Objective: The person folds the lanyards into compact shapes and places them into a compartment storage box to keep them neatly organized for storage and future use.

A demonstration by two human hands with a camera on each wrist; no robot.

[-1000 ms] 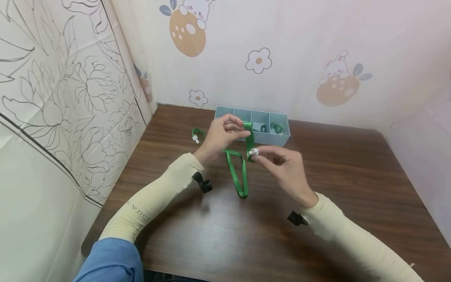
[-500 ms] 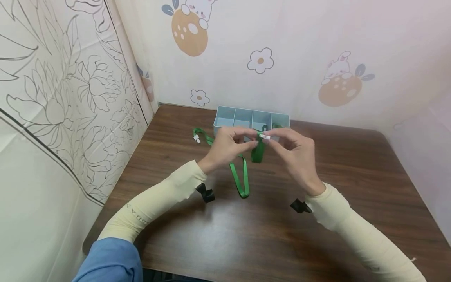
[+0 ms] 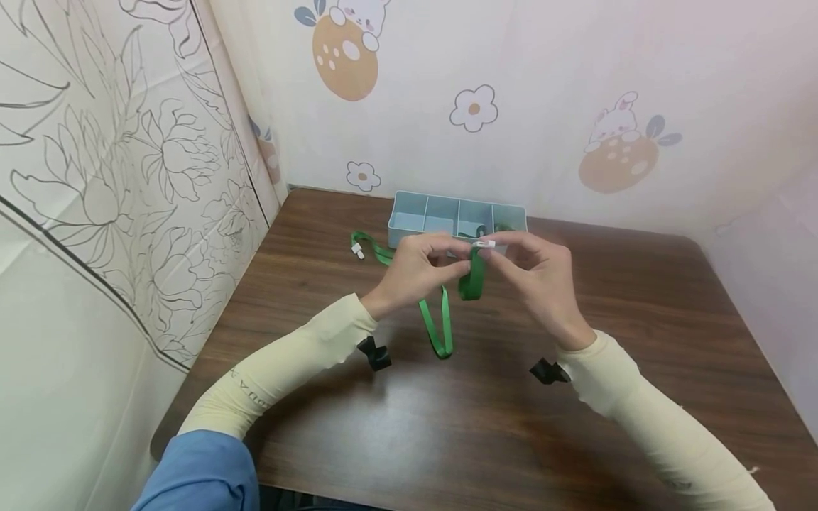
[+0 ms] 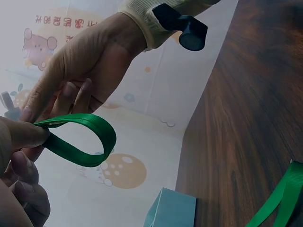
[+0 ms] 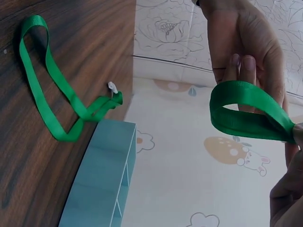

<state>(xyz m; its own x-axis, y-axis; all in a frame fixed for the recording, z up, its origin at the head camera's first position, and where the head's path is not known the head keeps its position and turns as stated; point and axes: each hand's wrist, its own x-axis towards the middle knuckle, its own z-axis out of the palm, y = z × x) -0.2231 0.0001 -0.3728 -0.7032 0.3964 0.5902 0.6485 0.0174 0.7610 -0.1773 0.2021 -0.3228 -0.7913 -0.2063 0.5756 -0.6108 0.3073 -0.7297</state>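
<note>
In the head view my left hand [image 3: 418,270] pinches a green lanyard [image 3: 471,284] between thumb and fingertips. Facing it, my right hand [image 3: 537,280] pinches the white clip [image 3: 486,244] at the strap's end, and the two hands' fingertips nearly meet. A short folded loop of strap hangs below them; both wrist views show this loop [image 4: 108,137] from the side. Fingers hide the place where strap and clip come together. Below the left hand, a second green lanyard [image 3: 446,326] lies on the table, its white clip [image 3: 358,250] off to the left.
A pale blue divided box [image 3: 409,238] stands at the back of the brown wooden table [image 3: 396,433], just behind the hands. Some green strap shows in its right compartments. A patterned wall covering [image 3: 537,57] rises directly behind the table.
My right hand has risen with the white clip, and my left hand has lowered slightly and moved right, so they came together. The strap now hangs below the fingers. The last half second shows little movement.
</note>
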